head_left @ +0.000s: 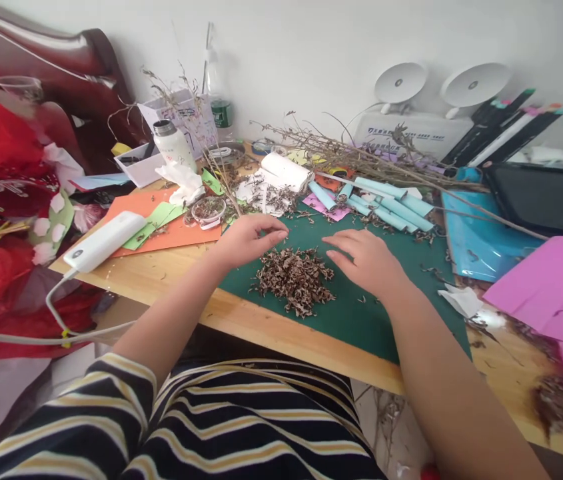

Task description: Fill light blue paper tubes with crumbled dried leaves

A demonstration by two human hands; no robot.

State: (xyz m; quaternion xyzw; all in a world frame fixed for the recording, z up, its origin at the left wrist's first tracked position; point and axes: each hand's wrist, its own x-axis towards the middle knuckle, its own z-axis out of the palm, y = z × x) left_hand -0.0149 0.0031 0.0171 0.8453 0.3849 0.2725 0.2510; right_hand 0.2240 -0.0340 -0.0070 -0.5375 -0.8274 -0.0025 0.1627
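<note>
A pile of small dried brown plant bits (295, 276) lies on a dark green mat (361, 313) at the desk's front. My left hand (247, 238) rests on the mat at the pile's upper left, fingers curled with the fingertips drawn together; whether they pinch a bit I cannot make out. My right hand (367, 257) lies palm down just right of the pile, fingers stretched toward it, holding nothing.
Dried twigs (361, 157), rolled light-blue paper tubes (391, 203), a white paper roll (286, 171) and a small clear dish (208, 211) sit behind the mat. Orange paper (181, 233) and a white power bank (104, 241) lie left, pink sheets (551, 287) right. The wooden desk edge (281, 333) is near.
</note>
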